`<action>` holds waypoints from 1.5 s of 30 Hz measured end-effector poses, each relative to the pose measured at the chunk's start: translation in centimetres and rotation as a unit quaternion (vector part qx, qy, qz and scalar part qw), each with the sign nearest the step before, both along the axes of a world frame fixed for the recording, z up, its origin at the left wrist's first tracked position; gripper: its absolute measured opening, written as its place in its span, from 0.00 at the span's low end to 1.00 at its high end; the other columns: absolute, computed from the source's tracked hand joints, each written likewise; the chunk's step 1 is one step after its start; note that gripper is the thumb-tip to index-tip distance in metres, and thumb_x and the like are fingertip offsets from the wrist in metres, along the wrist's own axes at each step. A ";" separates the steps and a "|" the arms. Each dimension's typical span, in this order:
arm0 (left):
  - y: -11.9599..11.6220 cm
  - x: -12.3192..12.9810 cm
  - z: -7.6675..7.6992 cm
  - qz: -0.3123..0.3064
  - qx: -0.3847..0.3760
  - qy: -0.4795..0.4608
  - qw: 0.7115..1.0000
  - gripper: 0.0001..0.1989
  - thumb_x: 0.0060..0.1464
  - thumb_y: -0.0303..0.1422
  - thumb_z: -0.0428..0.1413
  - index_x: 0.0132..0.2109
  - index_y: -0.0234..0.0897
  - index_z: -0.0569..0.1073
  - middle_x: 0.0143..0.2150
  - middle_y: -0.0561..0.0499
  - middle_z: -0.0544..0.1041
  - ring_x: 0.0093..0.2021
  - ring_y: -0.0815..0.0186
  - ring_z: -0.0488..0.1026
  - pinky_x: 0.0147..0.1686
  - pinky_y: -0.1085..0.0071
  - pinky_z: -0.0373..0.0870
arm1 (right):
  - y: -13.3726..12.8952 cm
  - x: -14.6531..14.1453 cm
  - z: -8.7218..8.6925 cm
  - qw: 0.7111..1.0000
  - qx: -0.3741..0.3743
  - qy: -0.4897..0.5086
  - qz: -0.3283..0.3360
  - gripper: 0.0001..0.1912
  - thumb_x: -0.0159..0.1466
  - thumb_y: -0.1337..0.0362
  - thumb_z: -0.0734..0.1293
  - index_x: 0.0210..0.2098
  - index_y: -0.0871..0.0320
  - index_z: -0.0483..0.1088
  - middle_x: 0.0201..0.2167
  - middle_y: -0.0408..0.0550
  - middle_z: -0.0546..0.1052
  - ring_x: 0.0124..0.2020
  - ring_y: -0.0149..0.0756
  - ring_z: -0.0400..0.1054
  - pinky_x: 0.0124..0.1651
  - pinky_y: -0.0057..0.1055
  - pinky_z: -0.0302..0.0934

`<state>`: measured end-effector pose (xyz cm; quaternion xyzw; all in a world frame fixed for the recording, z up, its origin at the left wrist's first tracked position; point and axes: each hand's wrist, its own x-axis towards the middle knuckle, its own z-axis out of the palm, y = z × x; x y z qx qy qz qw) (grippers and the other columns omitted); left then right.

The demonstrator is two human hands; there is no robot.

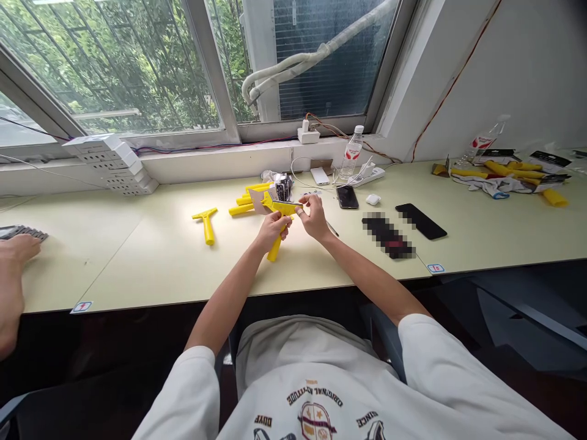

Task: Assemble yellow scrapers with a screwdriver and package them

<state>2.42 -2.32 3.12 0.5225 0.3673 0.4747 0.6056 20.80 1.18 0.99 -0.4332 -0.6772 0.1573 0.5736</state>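
My left hand (pixel 274 232) is closed around a yellow T-shaped scraper (pixel 285 208) just below its wide head, and the handle points down toward the table edge. My right hand (pixel 314 217) pinches the right end of that head. A brownish card piece (pixel 257 201) shows at the head's left end; whether it is attached I cannot tell. To the left, another yellow T-shaped scraper (pixel 209 227) lies alone on the table. Behind my hands are several more yellow handles (pixel 243 200) and a small black-and-white packet (pixel 283 187).
Right of my hands lie a phone (pixel 347 197), a white earbud case (pixel 373 200) and a black flat pad (pixel 420 221). A water bottle (pixel 351 153) stands by the window. Another person's hand (pixel 21 247) is at far left, near stacked white boxes (pixel 112 164).
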 end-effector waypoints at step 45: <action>2.3 -0.8 -3.2 0.038 -0.142 -0.032 0.989 0.18 0.50 0.22 0.66 0.47 0.35 0.73 0.39 0.47 0.79 0.27 0.73 0.72 0.27 0.75 0.72 | 1.5 6.8 3.6 0.930 -0.012 0.366 0.019 0.20 0.68 0.42 0.69 0.49 0.46 0.65 0.34 0.40 0.79 0.19 0.29 0.62 0.21 0.30 0.58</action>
